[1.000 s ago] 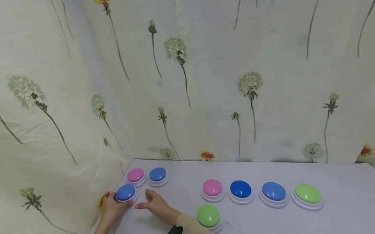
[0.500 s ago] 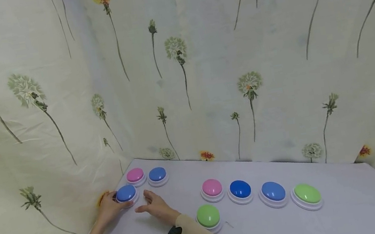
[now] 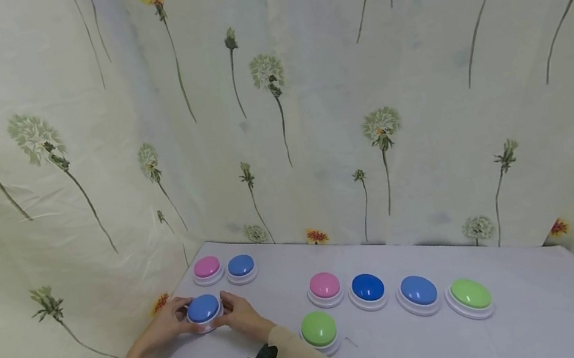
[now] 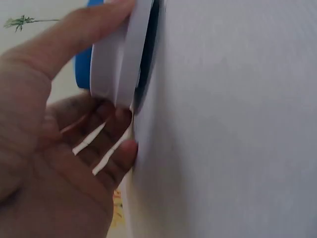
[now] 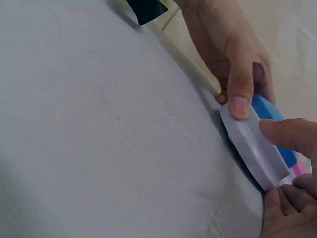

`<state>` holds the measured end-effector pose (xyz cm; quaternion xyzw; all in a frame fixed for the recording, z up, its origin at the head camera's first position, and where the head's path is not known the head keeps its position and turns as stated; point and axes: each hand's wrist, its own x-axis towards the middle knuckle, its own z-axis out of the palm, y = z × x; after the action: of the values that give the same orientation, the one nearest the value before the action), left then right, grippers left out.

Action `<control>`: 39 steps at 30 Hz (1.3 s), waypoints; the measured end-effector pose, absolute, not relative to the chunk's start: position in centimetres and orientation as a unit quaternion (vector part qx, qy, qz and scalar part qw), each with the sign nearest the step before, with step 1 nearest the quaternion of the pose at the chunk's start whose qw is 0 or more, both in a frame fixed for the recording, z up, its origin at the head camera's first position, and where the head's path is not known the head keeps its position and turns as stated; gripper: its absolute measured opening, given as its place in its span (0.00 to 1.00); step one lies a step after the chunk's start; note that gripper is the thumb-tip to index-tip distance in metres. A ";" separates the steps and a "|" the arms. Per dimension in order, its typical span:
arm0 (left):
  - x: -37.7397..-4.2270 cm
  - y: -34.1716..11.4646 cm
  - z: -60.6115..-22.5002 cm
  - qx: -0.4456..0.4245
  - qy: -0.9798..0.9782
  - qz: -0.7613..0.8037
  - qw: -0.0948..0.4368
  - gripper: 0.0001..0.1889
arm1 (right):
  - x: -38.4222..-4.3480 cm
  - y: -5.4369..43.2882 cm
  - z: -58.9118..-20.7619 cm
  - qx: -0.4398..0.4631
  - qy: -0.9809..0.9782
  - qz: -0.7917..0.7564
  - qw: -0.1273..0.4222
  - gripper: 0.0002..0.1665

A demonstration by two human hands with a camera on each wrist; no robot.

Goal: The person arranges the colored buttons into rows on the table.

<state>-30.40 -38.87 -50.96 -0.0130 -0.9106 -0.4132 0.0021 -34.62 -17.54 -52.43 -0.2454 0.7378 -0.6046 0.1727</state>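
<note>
A blue dome push button (image 3: pixel 203 308) with a white round base is held between both hands at the left of the table, in the head view. My left hand (image 3: pixel 166 327) grips its left side, the thumb (image 5: pixel 239 101) pressed on the white base and the fingers curled round behind. From the right, my right hand (image 3: pixel 245 317) holds the same base, with its thumb (image 5: pixel 285 133) on the side wall and fingertips at the lower rim. In the left wrist view the dark underside of the button (image 4: pixel 113 69) shows, tipped slightly off the white cloth.
Behind the hands stand a pink button (image 3: pixel 207 267) and another blue button (image 3: pixel 241 265). Farther right are a pink button (image 3: pixel 324 285), a dark blue one (image 3: pixel 367 287), a lighter blue one (image 3: pixel 419 290) and green ones (image 3: pixel 319 329). Flowered cloth (image 3: pixel 310 107) encloses the table (image 3: pixel 429 349).
The blue button has shifted right and toward the person in the left hand's grip. The right hand, formerly apart from it with fingers spread, now touches and holds its right side.
</note>
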 end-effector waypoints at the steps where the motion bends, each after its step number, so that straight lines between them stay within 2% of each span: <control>1: -30.4 -39.0 -51.0 -0.025 -0.908 -0.419 -0.003 0.43 | -34.6 -17.5 -52.5 -0.247 0.744 -0.597 0.170 0.48; 8: -30.3 -39.3 -51.4 -0.096 -0.898 -0.430 -0.016 0.40 | -34.3 -17.0 -52.5 -0.273 0.806 -0.513 0.113 0.37; 17: -30.3 -39.4 -50.7 -0.122 -0.891 -0.434 -0.043 0.39 | -33.5 -16.9 -52.3 -0.292 0.841 -0.454 0.037 0.37; 30: -29.9 -37.6 -48.8 -0.131 -0.895 -0.424 -0.044 0.37 | -33.4 -14.1 -50.4 -0.298 0.827 -0.475 0.048 0.38; 39: -28.6 -33.2 -46.3 -0.149 -0.899 -0.411 -0.021 0.39 | -32.3 -9.3 -47.4 -0.339 0.813 -0.471 0.052 0.38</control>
<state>-28.59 -33.15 -46.29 -0.1491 -0.8990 -0.4113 -0.0206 -32.30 -9.27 -47.37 -0.3389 0.8129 -0.4708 0.0515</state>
